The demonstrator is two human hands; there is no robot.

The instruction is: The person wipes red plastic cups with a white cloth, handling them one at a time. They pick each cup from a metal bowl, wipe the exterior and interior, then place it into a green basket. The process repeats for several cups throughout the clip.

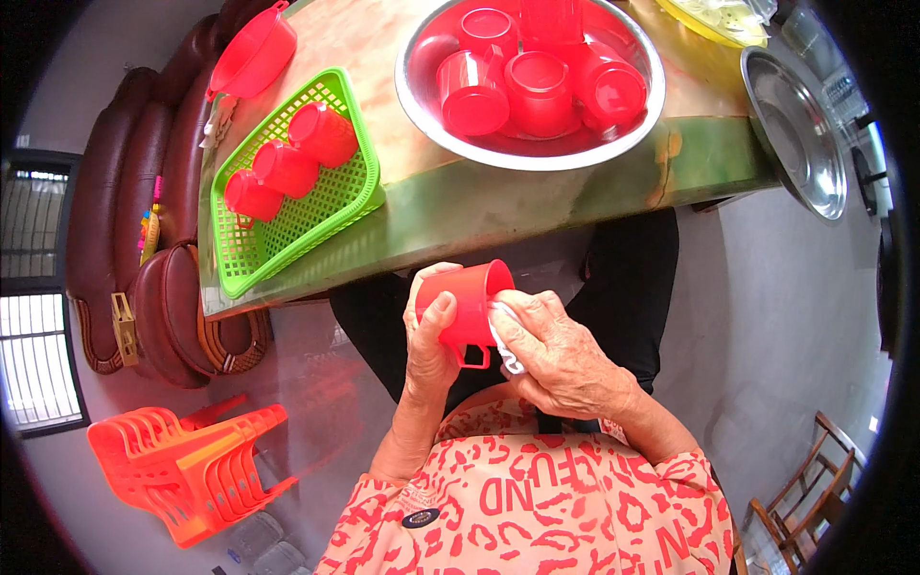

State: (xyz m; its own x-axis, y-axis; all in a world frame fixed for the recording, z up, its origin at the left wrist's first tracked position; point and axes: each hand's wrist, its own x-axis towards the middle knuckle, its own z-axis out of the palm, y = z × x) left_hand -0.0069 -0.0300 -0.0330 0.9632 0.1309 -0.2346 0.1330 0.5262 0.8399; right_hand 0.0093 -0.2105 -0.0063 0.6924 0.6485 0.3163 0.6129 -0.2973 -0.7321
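A red plastic mug (460, 304) lies tilted in my left hand (430, 326), its mouth turned toward the right and its handle pointing down. The fingers of that hand wrap round its base and side. My right hand (556, 347) grips a white cloth (505, 337) and presses it at the mug's rim; part of the cloth is hidden by the fingers. Both hands are above my lap, just in front of the table edge. On the table, a green plastic basket (364, 199) holds three red mugs (286, 170). Several more red mugs (539, 91) sit in a steel basin (450, 144).
A red plastic basin (254, 53) is at the table's far left, and a yellow container (714, 24) at the far right. One steel tray (795, 134) overhangs the right edge. Orange stacked stools (192, 470) and a brown leather sofa (144, 192) stand left; a wooden chair (810, 489) right.
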